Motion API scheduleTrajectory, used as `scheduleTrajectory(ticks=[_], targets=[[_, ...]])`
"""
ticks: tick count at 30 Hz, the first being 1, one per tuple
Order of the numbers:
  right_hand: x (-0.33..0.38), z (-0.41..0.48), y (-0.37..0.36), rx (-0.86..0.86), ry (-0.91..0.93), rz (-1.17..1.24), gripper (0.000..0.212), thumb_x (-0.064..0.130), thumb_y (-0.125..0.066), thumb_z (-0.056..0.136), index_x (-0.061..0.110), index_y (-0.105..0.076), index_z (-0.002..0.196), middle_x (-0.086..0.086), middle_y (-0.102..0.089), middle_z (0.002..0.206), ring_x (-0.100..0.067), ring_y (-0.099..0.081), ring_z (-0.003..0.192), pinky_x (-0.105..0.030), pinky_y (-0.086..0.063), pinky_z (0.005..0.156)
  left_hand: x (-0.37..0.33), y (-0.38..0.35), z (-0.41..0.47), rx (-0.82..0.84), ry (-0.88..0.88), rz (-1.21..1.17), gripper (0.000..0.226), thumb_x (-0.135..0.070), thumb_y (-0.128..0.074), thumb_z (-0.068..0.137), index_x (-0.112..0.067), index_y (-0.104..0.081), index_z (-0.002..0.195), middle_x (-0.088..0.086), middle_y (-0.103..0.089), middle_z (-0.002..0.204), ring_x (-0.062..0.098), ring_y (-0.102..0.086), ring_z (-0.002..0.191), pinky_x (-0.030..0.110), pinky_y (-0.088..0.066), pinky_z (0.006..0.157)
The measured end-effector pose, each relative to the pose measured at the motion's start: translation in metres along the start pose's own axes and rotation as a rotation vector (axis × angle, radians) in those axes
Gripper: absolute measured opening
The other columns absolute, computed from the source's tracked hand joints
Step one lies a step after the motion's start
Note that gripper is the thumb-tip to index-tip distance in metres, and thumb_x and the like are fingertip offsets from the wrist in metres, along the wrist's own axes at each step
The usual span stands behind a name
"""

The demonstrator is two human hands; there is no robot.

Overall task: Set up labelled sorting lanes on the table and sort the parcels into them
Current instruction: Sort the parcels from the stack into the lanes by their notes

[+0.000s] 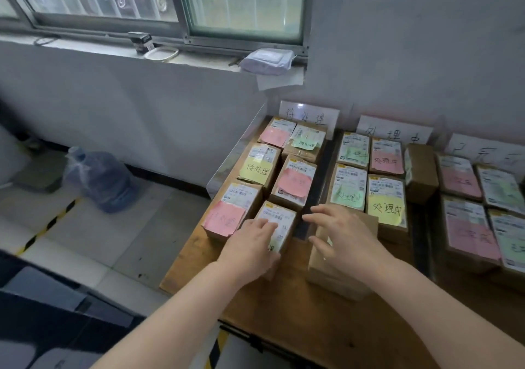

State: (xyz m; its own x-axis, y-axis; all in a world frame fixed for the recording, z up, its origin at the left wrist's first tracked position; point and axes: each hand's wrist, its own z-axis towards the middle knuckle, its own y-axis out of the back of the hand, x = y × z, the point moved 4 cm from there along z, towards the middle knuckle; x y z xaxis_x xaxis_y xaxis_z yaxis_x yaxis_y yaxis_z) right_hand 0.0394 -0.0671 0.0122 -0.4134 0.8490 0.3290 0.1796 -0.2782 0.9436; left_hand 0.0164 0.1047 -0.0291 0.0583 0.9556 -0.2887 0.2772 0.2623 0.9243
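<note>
on the table (287, 320), left hand (251, 245) lay flat-fingered on the front parcel (284, 216), right hand (345, 236) spread and empty; squaring it flush with its row seemed advisable.

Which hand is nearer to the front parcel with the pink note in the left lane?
Left. The left hand lies on the white-label parcel just right of the pink-note parcel; the right hand is farther right, over a plain brown parcel.
</note>
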Motion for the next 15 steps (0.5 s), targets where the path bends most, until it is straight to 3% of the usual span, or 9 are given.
scheduleTrajectory(ticks=[2,4,7,11,15], targets=[[-0.001,0.000,0.001,0.007,0.000,-0.022,0.044,0.037,-0.054,0.095,0.038,-0.045,0.139,0.015,-0.039,0.145,-0.007,-0.028,0.137,-0.032,-0.023,0.115,0.001,-0.007,0.000,0.156,-0.118,0.158,0.081,-0.041,-0.072,0.085,-0.030,-0.027,0.151,-0.002,-0.024,0.159,0.022,-0.023,0.145,0.039,-0.023,0.118],[-0.001,0.000,0.001,0.008,-0.003,-0.023,0.044,0.036,-0.054,0.095,0.037,-0.045,0.139,0.014,-0.039,0.145,-0.008,-0.028,0.138,-0.032,-0.023,0.115,0.002,-0.008,0.006,0.176,-0.133,0.275,0.093,-0.031,-0.077,0.082,-0.028,-0.018,0.154,0.000,-0.017,0.162,0.025,-0.017,0.148,0.040,-0.018,0.120],[0.003,0.001,-0.001,0.003,0.001,-0.032,0.044,0.037,-0.054,0.095,0.037,-0.046,0.139,0.014,-0.040,0.145,-0.008,-0.029,0.137,-0.032,-0.023,0.115,0.004,-0.006,0.014,0.096,-0.113,0.330,0.092,-0.020,-0.073,0.086,-0.024,-0.014,0.156,0.001,-0.021,0.161,0.025,-0.022,0.146,0.038,-0.029,0.115],[0.003,-0.003,-0.001,0.015,-0.002,-0.080,0.045,0.035,-0.054,0.096,0.036,-0.046,0.140,0.012,-0.039,0.146,-0.009,-0.027,0.139,-0.033,-0.023,0.116,0.001,-0.008,0.017,0.110,-0.107,0.301,0.090,-0.031,-0.079,0.080,-0.022,-0.024,0.151,0.003,-0.033,0.152,0.025,-0.035,0.134,0.038,-0.042,0.105],[-0.004,-0.017,0.001,0.003,-0.037,-0.100,0.045,0.035,-0.054,0.096,0.036,-0.045,0.140,0.013,-0.040,0.145,-0.008,-0.029,0.138,-0.031,-0.025,0.115,-0.015,0.011,0.020,0.093,-0.088,0.169,0.078,-0.035,-0.075,0.084,-0.027,-0.033,0.149,-0.001,-0.031,0.156,0.026,-0.030,0.142,0.041,-0.037,0.110]])
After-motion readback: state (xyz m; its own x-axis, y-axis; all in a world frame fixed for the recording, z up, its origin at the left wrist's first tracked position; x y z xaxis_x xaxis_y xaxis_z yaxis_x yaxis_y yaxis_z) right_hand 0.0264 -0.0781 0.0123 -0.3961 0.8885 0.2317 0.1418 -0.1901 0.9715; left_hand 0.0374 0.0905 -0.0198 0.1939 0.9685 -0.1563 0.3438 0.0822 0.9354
